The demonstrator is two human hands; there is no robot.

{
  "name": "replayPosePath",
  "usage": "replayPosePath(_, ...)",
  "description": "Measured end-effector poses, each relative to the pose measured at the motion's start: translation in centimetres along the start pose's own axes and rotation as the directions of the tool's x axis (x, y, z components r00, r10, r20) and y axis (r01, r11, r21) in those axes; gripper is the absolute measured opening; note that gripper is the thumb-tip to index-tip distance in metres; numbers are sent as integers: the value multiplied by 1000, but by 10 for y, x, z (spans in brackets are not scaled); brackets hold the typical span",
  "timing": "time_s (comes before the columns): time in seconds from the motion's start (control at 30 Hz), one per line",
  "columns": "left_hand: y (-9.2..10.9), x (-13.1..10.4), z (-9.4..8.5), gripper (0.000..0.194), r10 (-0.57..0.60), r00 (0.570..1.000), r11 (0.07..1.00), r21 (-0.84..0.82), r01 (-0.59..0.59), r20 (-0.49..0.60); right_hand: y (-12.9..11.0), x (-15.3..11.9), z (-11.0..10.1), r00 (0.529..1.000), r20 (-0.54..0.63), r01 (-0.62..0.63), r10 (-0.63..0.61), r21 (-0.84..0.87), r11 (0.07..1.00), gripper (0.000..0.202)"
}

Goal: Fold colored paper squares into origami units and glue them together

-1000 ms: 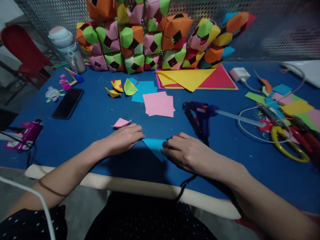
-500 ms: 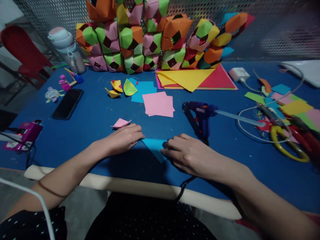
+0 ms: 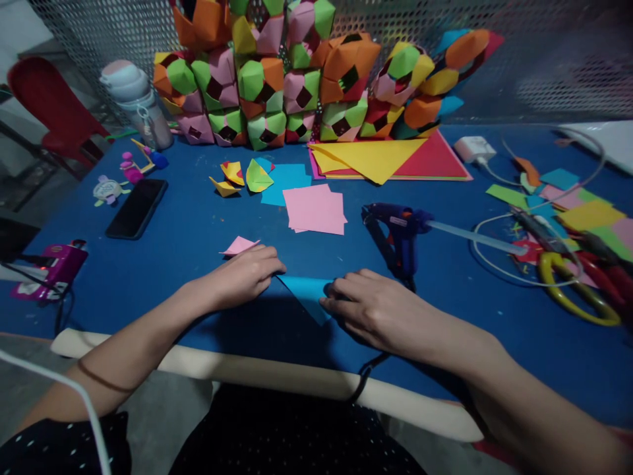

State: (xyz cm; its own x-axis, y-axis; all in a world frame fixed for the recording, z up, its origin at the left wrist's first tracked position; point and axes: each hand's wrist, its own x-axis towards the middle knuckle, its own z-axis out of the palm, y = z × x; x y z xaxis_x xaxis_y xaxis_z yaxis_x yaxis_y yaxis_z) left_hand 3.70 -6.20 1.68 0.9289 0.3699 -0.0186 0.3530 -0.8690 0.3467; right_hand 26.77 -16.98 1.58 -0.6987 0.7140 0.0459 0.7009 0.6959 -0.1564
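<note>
A blue sheet of paper (image 3: 307, 294), folded into a triangle with its point toward me, lies on the blue table between my hands. My left hand (image 3: 254, 272) is closed at the paper's left corner, fingertips pinching it. On the right side of the fold, my right hand (image 3: 363, 302) grips the paper with curled fingers, covering that corner. A folded pink paper piece (image 3: 239, 246) rests just beyond my left hand. Farther off lie a stack of pink paper squares (image 3: 315, 209) and some blue paper squares (image 3: 285, 183). Small folded yellow and green pieces (image 3: 258, 177) sit left of these.
A glue gun (image 3: 399, 227) lies right of the pink squares. Yellow-handled scissors (image 3: 576, 293), a white cable and paper scraps (image 3: 591, 212) are at the right. A phone (image 3: 137, 209) and bottle (image 3: 136, 99) are at the left. Folded paper balls (image 3: 262, 82) stack at the back.
The view has shifted very slightly. Both hands stay on the blue paper in nearly the same pose.
</note>
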Motion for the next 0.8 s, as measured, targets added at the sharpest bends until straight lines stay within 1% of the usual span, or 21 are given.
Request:
replayPosePath(0.1,8,0,-4,22,-70,994,996,-62,64,-83,0,1,0,1000,3,-9,9,-3,1000,27)
replayPosePath(0.2,15,4,0,17,-82,984,990,-124,63,-157,0,0,2,1000,1,-14,14,-6,1000,26)
replayPosePath(0.33,15,9,17,20,-53,990,994,-99,40,-132,0,-1,3,1000,-6,-20,20,2,1000,26)
replayPosePath(0.43,10,10,22,22,-75,987,994,-91,62,-146,-1,-2,2,1000,15,-24,24,18,1000,26)
replayPosePath(0.53,7,11,19,22,-94,983,990,-117,76,-157,-1,-2,0,999,22,-25,24,36,999,26)
replayPosePath(0.63,6,11,15,22,-82,987,987,-148,61,-136,0,-2,0,999,22,-30,29,45,999,26)
replayPosePath(0.8,0,8,9,17,-66,993,985,-167,49,-99,0,-4,-3,996,79,-51,46,63,997,24)
